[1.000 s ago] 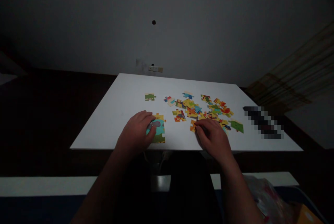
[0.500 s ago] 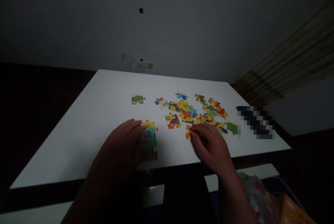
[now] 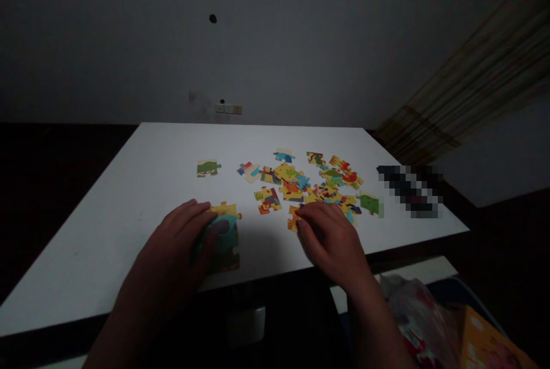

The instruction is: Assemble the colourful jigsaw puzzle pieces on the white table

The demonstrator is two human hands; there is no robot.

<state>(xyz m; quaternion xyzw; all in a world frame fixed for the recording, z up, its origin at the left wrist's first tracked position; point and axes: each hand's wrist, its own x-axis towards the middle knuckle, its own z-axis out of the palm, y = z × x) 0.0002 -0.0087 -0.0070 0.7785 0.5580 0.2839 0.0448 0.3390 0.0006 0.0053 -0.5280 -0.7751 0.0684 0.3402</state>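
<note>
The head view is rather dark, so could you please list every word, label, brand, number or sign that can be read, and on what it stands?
No text can be read.
Orange box: pale marks, too dim to read.
Plastic bag: red and white marks, too blurred to read.
Puzzle pieces: coloured pictures, no legible lettering.
Dark item: pixelated, unreadable.

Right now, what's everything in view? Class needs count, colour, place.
table: one, white, centre
puzzle block: one, multicoloured, near edge
green piece: one, green, table's left
orange piece: one, orange, mid-table
other pieces: many overlapping, multicoloured, centre-right
pixelated object: one, dark, table's right
wall: one, grey, back
wall plates: three, pale, behind table
curtain: one, yellowish, right
plastic bag: one, clear, lower right
box: one, orange, lower right
left hand: one, over puzzle block
right hand: one, by orange piece
</note>
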